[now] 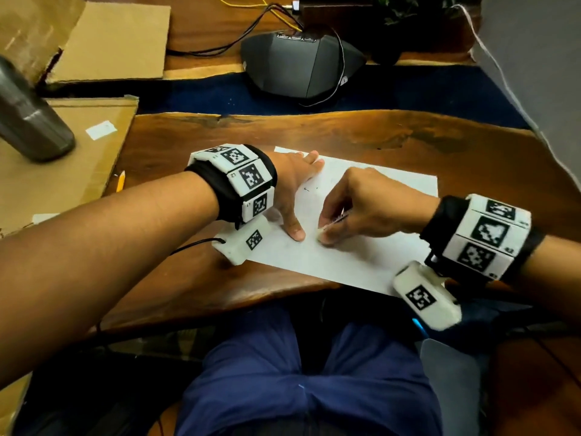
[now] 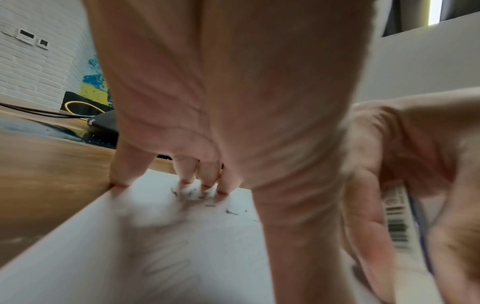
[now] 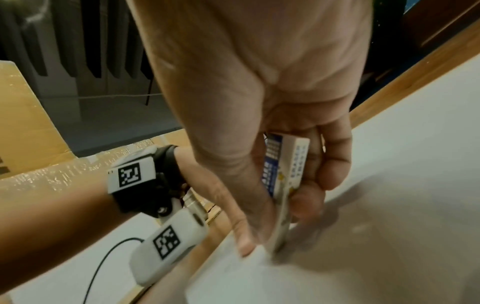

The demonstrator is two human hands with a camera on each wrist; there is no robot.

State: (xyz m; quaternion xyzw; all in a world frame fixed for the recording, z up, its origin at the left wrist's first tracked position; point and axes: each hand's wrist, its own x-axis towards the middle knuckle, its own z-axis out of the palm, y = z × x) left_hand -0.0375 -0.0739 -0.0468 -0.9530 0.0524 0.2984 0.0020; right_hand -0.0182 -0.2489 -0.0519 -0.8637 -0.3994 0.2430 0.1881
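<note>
A white sheet of paper (image 1: 371, 243) lies on the wooden table (image 1: 195, 278). My left hand (image 1: 295, 190) lies flat on the sheet's left part, fingers straight and spread, pressing it down. My right hand (image 1: 355, 209) pinches a white eraser (image 3: 288, 185) in a printed blue-and-white sleeve, its lower end touching the paper (image 3: 389, 205). In the left wrist view the eraser's barcode (image 2: 397, 230) shows beside my thumb, and faint pencil marks and dark crumbs (image 2: 231, 211) lie on the sheet. A few small marks (image 1: 309, 189) show between my hands.
A yellow pencil (image 1: 120, 180) lies at the left by flat cardboard (image 1: 56, 171), where a steel bottle (image 1: 28, 118) stands. A grey conference phone (image 1: 301, 67) with cables sits at the back. The table's near edge runs just below the paper.
</note>
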